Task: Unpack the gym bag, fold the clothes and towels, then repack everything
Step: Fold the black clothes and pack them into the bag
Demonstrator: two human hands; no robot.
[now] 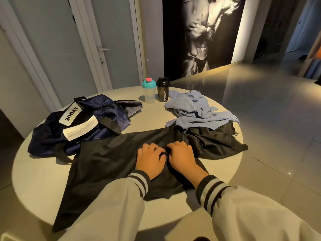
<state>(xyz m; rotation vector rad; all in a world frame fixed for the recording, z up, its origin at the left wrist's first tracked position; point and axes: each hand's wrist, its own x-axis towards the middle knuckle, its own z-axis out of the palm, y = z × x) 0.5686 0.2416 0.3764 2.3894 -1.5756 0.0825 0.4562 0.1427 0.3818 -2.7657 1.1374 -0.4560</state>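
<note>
Standing on glossy floor [260, 110], round table [34, 180] bears gym bag [52, 134], black garment [107, 157].

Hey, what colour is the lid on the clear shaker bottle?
The lid is teal, with a pink cap on top; the head view shows it.

You have one round counter [40, 171] before you. At ten o'clock on it sits one navy gym bag [104, 108], which bears two white labels [70, 114]. At twelve o'clock stand two shakers: one teal-lidded shaker [148, 93] and one black shaker [162, 92]. One black garment [112, 159] lies at six o'clock under two grips, your left grip [151, 160] and right grip [181, 158]. The blue cloth heap [192, 108] at two o'clock may be one piece or several.
</note>
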